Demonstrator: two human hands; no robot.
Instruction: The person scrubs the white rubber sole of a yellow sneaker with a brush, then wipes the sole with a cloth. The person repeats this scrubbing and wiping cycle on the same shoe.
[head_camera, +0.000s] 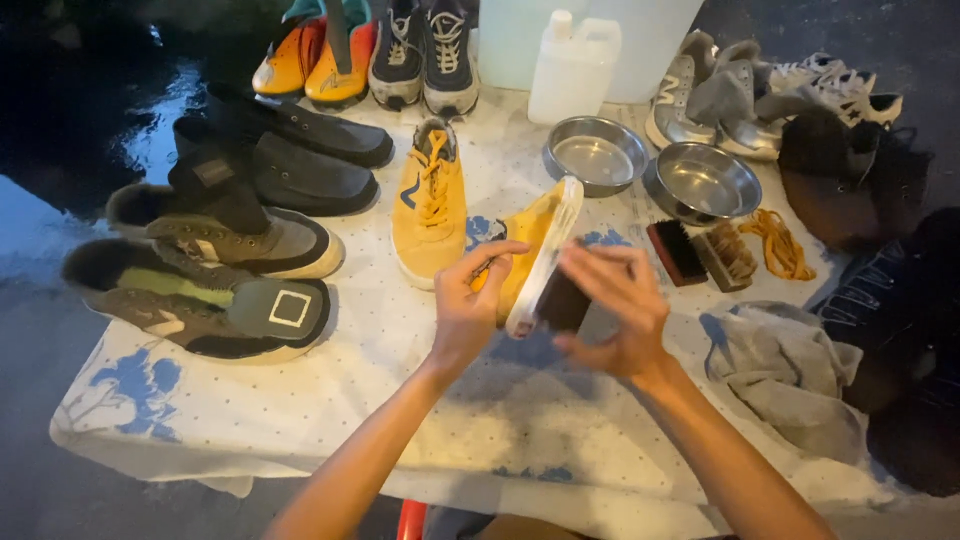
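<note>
While a cloth-covered worktop (300, 400) with blue flower prints fills most of the view, shoes crowd its edges: dark sneakers (200, 290) at nine o'clock, black slip-ons (300, 150) toward ten, an orange pair (315, 60) and a dark laced pair (420, 55) at twelve, grey-and-white sneakers (740, 95) at two. A crumpled grey rag (790, 370) lies at four o'clock. A white plastic jug (572, 68) stands just past twelve, with two steel bowls (650, 165) in front of it. One yellow sneaker (430, 200) rests flat at eleven o'clock from the hands, toe toward the person.

Its mate, the yellow shoe (535, 250), is held up at the centre, tipped on its side so the white sole faces right; its long axis runs from seven o'clock up to one o'clock. The left hand (470, 305) clasps it from the upper side, fingers curled round the yellow fabric. The right hand (615, 310), at three o'clock from the shoe, grips a dark brush (562, 300) pressed against the sole edge. Two more brushes (700, 255) and orange laces (775, 240) lie at two o'clock, well apart from both hands.
</note>
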